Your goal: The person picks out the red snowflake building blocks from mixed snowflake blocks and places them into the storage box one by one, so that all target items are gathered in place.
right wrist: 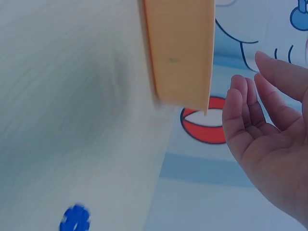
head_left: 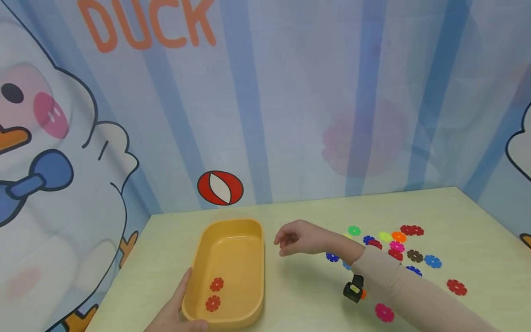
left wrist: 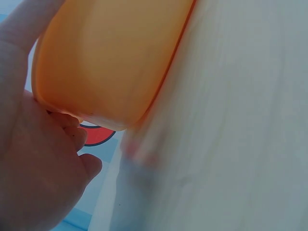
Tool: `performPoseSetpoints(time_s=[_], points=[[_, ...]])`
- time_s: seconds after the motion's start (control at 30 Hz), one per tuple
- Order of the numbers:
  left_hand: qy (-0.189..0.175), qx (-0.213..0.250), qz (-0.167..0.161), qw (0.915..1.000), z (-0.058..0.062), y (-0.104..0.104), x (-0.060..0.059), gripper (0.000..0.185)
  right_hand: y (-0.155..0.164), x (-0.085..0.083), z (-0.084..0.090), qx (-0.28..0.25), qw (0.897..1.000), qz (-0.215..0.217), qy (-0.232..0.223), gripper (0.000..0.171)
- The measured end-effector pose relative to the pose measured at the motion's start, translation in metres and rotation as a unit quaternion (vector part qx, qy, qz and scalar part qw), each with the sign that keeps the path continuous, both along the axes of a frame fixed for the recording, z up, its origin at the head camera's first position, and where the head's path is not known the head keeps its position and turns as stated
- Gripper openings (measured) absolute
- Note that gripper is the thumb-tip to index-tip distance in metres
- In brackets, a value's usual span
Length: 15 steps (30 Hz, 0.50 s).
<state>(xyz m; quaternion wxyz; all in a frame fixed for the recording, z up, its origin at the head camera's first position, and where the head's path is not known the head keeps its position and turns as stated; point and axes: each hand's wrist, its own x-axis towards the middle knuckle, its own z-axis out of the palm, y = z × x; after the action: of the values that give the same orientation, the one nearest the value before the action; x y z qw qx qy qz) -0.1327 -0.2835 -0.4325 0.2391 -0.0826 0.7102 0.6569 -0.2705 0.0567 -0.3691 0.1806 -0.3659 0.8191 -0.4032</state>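
A yellow-orange plastic tray (head_left: 238,263) stands on the table left of centre, with two red notched plastic discs (head_left: 213,303) lying flat inside its near half. My left hand (head_left: 172,317) holds the tray's near left corner, thumb by the front rim and fingers along the left side. In the left wrist view, fingertips show beyond the tray's end. Just past the tray's right side hovers my right hand (head_left: 304,237), fingers loosely bent and thumb apart from them. Nothing is between them in the right wrist view, where the hand (right wrist: 269,139) appears beside the tray.
Several notched discs in many colours lie scattered on the right of the table, including a red one (head_left: 457,287) and a pink one (head_left: 384,312). A black device (head_left: 353,290) sits at my right wrist. A printed cloth backdrop (head_left: 298,115) rises behind the table.
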Motion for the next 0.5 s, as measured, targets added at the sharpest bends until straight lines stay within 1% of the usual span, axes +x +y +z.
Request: performPoseSetpoints(time_s=[0.13,0.3,0.4,0.5], points=[[-0.003,-0.035,0.004,0.9994,0.001,0.001,0.000,0.122,0.025,-0.002,-0.006,0.005,1.000,-0.022,0.004,0.019],[0.000,-0.064,0.005,0.9980,0.002,0.001,0.000,0.121,0.055,-0.004,-0.014,0.011,0.999,-0.053,0.000,0.024],[0.004,-0.103,0.009,0.9947,0.003,0.001,0.000,0.123,0.069,-0.005,-0.019,0.016,0.997,-0.073,-0.002,0.026],[0.005,-0.150,0.017,0.9885,0.003,0.002,0.000,0.127,0.080,-0.006,-0.024,0.023,0.995,-0.095,-0.003,0.025]])
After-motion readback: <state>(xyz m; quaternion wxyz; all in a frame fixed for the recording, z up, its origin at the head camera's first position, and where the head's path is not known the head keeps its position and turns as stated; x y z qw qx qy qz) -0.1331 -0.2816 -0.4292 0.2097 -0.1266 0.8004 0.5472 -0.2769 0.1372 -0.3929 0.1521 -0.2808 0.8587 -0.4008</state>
